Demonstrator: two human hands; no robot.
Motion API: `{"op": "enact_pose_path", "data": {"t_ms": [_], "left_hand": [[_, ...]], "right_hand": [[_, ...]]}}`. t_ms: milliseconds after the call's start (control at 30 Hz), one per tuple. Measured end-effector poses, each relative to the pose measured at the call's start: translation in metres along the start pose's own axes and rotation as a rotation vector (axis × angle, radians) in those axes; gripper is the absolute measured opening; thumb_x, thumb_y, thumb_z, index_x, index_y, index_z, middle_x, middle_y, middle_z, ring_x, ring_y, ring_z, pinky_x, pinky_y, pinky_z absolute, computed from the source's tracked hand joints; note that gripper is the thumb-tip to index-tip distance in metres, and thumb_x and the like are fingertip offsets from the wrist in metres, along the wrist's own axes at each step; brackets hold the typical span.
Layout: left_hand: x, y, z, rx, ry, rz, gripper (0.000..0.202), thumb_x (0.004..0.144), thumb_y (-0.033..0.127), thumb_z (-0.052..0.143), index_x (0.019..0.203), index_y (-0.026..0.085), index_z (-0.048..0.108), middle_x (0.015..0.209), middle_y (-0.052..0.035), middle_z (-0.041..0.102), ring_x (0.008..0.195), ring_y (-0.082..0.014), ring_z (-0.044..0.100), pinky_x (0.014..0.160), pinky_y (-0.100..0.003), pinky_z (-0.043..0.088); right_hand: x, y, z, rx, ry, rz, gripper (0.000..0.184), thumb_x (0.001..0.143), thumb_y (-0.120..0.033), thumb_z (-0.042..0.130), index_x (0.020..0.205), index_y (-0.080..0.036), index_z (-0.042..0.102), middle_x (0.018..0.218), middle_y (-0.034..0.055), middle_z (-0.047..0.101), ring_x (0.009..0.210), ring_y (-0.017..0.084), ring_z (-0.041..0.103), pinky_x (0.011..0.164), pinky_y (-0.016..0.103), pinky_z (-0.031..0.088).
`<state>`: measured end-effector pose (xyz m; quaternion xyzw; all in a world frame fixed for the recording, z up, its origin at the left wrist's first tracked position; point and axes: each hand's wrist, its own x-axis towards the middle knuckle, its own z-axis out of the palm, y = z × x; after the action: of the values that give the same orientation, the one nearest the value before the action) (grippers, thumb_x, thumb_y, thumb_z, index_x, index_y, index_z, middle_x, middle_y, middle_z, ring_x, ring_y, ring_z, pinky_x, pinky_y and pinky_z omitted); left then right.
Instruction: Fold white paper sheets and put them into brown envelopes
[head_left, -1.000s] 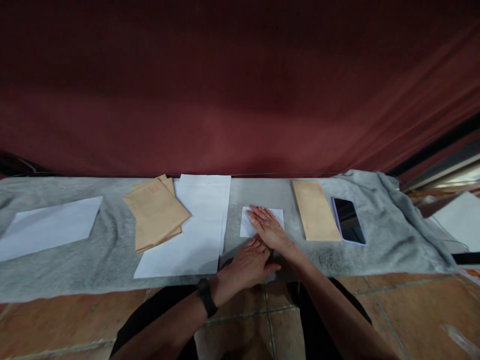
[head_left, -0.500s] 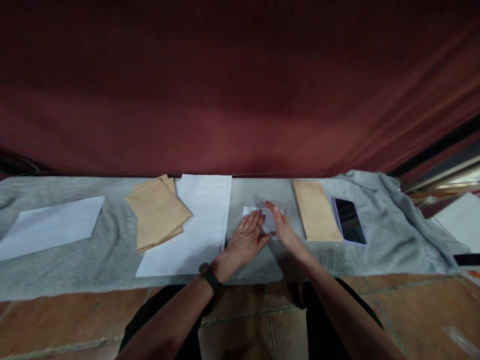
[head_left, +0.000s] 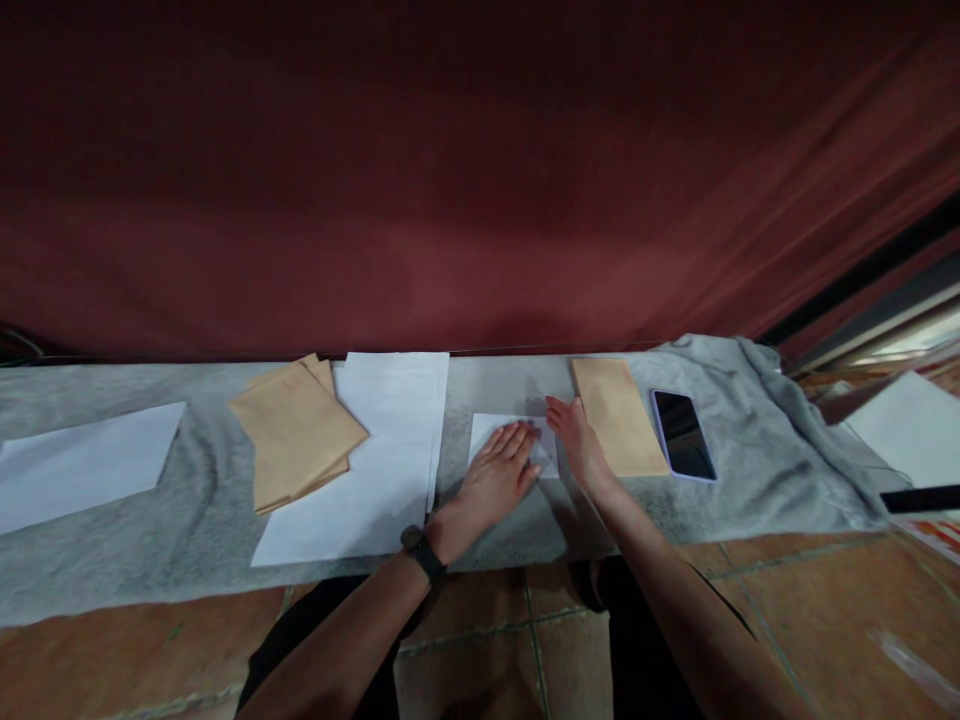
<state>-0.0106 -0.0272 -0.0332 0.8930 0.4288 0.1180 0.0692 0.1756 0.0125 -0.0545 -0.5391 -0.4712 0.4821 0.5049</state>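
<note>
A small folded piece of white paper [head_left: 480,432] lies on the grey cloth in front of me. My left hand [head_left: 501,468] rests flat across it, fingers stretched toward the upper right and covering its middle. At the paper's right edge is my right hand [head_left: 577,445], held on its side with fingers extended and nothing seen in them. Just right of that hand lies a brown envelope [head_left: 621,420]. To the left are white paper sheets [head_left: 397,420], partly covered by several overlapping brown envelopes [head_left: 296,430].
A phone [head_left: 684,435] in a light purple case lies right of the single envelope. Another white sheet [head_left: 82,465] is at the far left. The grey cloth [head_left: 772,450] bunches up at the right, and a red curtain [head_left: 450,200] hangs behind. Tiled floor [head_left: 502,660] shows below.
My right hand has moved right, off the small paper to its edge, uncovering its right side. My left hand stays flat on the paper. The whole view has shifted slightly.
</note>
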Motion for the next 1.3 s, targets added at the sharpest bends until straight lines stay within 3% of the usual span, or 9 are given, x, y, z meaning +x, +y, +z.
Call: {"op": "enact_pose_path", "data": {"t_ms": [100, 167, 533, 700, 833, 1033, 1300], "left_hand": [[0.0, 0.009, 0.001, -0.04, -0.049, 0.182, 0.053, 0.106, 0.044, 0.032, 0.151, 0.017, 0.042, 0.16, -0.0075, 0.04, 0.151, -0.0191, 0.03, 0.126, -0.039, 0.02], [0.001, 0.01, 0.004, -0.038, -0.051, 0.209, 0.054, 0.106, 0.044, 0.032, 0.153, 0.018, 0.04, 0.161, -0.0073, 0.039, 0.151, -0.0181, 0.029, 0.126, -0.039, 0.019], [0.022, 0.007, 0.018, 0.086, 0.024, 0.076, 0.054, 0.106, 0.04, 0.03, 0.154, 0.016, 0.037, 0.161, -0.0078, 0.039, 0.152, -0.0219, 0.028, 0.126, -0.044, 0.018], [0.027, 0.007, 0.015, 0.087, 0.048, 0.02, 0.059, 0.104, 0.048, 0.035, 0.153, 0.016, 0.039, 0.162, -0.0089, 0.037, 0.152, -0.0258, 0.029, 0.125, -0.048, 0.022], [0.03, 0.006, 0.015, 0.087, 0.052, -0.008, 0.062, 0.103, 0.052, 0.037, 0.15, 0.012, 0.043, 0.16, -0.0118, 0.039, 0.151, -0.0274, 0.031, 0.125, -0.049, 0.022], [0.031, 0.002, 0.017, 0.089, 0.05, 0.003, 0.053, 0.103, 0.038, 0.038, 0.146, 0.009, 0.048, 0.156, -0.014, 0.046, 0.149, -0.0261, 0.035, 0.125, -0.047, 0.022], [0.025, -0.011, 0.016, 0.045, 0.085, -0.047, 0.054, 0.103, 0.034, 0.037, 0.151, 0.01, 0.04, 0.16, -0.0128, 0.039, 0.151, -0.0237, 0.031, 0.125, -0.044, 0.023]], "right_hand": [[0.002, 0.0, -0.005, -0.066, -0.035, 0.003, 0.083, 0.099, -0.067, 0.005, 0.149, -0.017, 0.048, 0.151, 0.0157, 0.052, 0.134, 0.028, 0.056, 0.107, 0.047, 0.049], [0.002, -0.002, -0.005, -0.068, -0.027, 0.018, 0.083, 0.099, -0.066, 0.004, 0.15, -0.017, 0.047, 0.152, 0.016, 0.051, 0.135, 0.028, 0.055, 0.106, 0.047, 0.049], [-0.008, -0.018, 0.007, 0.277, 0.184, 0.132, 0.072, 0.089, -0.078, 0.041, 0.124, -0.021, 0.068, 0.142, 0.0117, 0.061, 0.128, 0.028, 0.058, 0.112, 0.045, 0.043], [-0.014, -0.024, 0.007, 0.185, 0.271, 0.032, 0.067, 0.089, -0.075, 0.043, 0.12, -0.021, 0.069, 0.139, 0.0115, 0.062, 0.123, 0.028, 0.06, 0.109, 0.047, 0.044], [-0.022, -0.022, 0.015, 0.223, 0.26, 0.023, 0.063, 0.09, -0.072, 0.044, 0.116, -0.02, 0.069, 0.135, 0.0124, 0.065, 0.119, 0.027, 0.062, 0.107, 0.047, 0.046], [-0.033, -0.004, 0.038, 0.249, 0.149, -0.002, 0.062, 0.095, -0.067, 0.038, 0.125, -0.021, 0.065, 0.137, 0.0119, 0.064, 0.129, 0.024, 0.058, 0.115, 0.047, 0.04], [-0.039, 0.006, 0.042, 0.034, 0.186, -0.075, 0.056, 0.098, -0.059, 0.037, 0.132, -0.021, 0.061, 0.143, 0.01, 0.058, 0.134, 0.022, 0.052, 0.121, 0.048, 0.033]]}}
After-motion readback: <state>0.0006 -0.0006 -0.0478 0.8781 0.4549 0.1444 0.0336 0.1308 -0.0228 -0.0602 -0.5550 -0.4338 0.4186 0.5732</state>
